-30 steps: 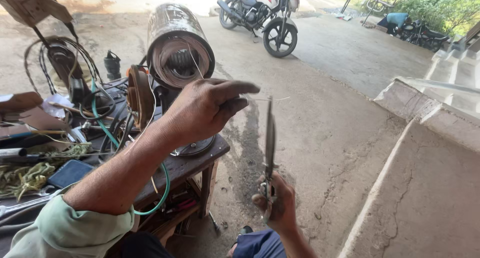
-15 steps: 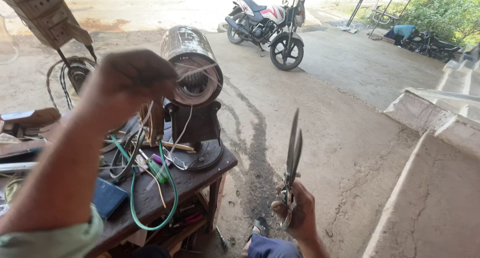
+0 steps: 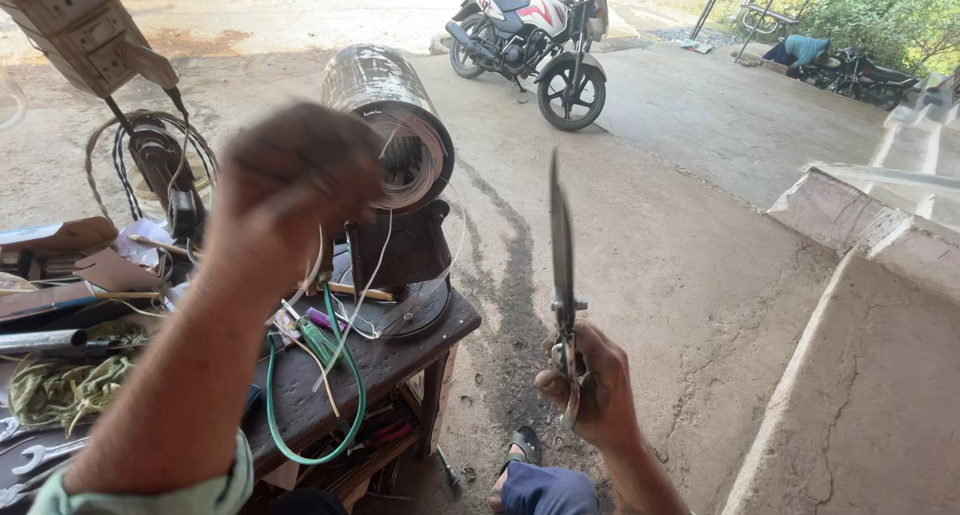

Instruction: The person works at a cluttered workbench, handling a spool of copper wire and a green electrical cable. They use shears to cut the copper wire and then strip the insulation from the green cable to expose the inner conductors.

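My right hand [image 3: 590, 390] grips the handles of a pair of long scissors [image 3: 561, 265], blades together and pointing up, out over the concrete floor to the right of the workbench. My left hand [image 3: 290, 180] is raised in a fist in front of a cylindrical motor stator [image 3: 385, 115] that lies on its side on a dark stand [image 3: 400, 255]. Thin pale strands [image 3: 360, 275] hang from the stator's open end past the fist; whether the fist holds them is unclear.
The wooden workbench [image 3: 390, 360] carries a green cable [image 3: 300, 405], spanners, cloth and small tools. A switchboard [image 3: 85, 30] hangs at top left. A motorcycle [image 3: 530, 45] stands behind; concrete steps [image 3: 870, 245] rise at right. My sandalled foot [image 3: 520, 450] is below.
My left hand drew back from an open reach toward the right into a raised fist before the stator. The scissors stayed upright in my right hand; the view shifted left.
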{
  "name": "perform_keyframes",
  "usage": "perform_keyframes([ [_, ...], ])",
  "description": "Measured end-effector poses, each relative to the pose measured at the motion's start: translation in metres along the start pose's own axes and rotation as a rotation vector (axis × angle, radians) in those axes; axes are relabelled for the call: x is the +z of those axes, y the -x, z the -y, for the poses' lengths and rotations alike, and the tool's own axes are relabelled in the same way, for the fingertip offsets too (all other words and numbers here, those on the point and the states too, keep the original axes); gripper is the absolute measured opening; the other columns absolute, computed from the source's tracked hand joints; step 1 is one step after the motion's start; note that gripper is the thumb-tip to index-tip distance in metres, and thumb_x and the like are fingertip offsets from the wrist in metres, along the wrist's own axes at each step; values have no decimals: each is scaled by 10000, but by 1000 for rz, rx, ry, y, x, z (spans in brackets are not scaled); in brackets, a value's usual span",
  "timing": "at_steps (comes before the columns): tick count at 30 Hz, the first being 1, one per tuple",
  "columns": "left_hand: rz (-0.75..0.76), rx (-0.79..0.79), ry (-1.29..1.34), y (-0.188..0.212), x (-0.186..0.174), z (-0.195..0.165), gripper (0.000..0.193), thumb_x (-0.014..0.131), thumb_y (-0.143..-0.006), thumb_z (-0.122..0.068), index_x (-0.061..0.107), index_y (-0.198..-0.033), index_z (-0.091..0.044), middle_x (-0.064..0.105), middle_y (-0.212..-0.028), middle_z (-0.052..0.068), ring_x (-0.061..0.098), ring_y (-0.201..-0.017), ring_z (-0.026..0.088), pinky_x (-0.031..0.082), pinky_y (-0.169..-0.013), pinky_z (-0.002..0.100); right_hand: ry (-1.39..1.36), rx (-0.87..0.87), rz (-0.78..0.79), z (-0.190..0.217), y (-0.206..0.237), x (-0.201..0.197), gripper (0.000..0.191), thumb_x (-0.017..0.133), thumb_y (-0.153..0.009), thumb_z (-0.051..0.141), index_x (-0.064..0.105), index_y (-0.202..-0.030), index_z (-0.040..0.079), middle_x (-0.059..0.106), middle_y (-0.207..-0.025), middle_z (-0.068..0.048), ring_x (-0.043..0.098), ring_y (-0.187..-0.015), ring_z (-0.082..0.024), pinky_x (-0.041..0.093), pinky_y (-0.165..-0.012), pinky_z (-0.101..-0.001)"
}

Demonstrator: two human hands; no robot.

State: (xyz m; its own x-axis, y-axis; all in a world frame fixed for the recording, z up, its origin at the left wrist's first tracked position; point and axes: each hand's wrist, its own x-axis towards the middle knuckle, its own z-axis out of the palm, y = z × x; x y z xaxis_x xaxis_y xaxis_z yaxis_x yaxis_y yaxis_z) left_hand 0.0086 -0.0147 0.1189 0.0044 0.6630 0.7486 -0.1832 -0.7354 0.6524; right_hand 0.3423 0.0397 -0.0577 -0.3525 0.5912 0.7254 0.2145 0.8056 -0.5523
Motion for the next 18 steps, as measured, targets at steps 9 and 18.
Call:
perform_keyframes([
  [9,170,347,-825,19,63,13,102,665,-989,-47,696,-1086,-36,744,-933,87,739,-853,176,594,-737,312,84,-26,18,16,10,4,517,800,-849,520,643,-1046,68,560,-765,25,553,-610,-57,454,-512,-257],
  [18,181,20,-582,7,65,26,69,710,-958,-97,728,-1019,-69,787,-932,54,780,-841,129,629,-717,275,65,-276,-83,22,10,8,739,844,-883,373,466,-1438,65,655,-989,-85,634,-738,-109,544,-592,-269],
])
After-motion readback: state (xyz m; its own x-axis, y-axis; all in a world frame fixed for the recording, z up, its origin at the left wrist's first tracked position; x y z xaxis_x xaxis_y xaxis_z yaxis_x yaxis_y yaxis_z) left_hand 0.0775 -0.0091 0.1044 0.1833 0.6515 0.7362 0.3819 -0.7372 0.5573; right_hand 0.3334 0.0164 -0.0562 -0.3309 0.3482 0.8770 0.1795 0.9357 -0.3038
